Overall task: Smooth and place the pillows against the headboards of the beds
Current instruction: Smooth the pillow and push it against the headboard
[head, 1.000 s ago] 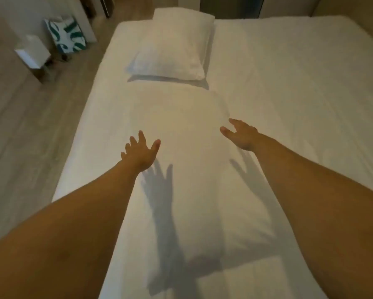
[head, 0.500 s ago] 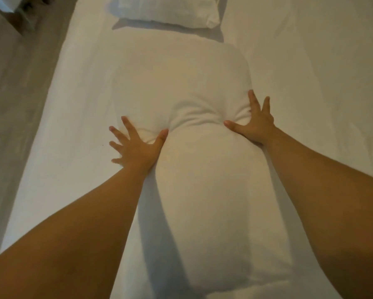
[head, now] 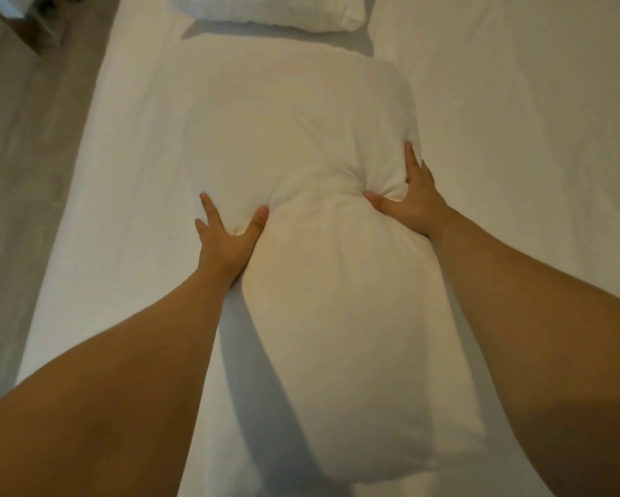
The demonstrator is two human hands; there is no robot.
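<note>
The left hand (head: 226, 242) and right hand (head: 414, 204), fingers straight and spread, press into the near pillow (head: 330, 335) on the bed (head: 122, 209). The far pillow (head: 276, 10) lies just beyond.

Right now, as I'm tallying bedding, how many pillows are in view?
2. One long pillow lies lengthwise on the bed, the left hand and right hand pressing its sides. The second pillow lies beyond it, cut off by the top edge. Others may be out of frame.
</note>
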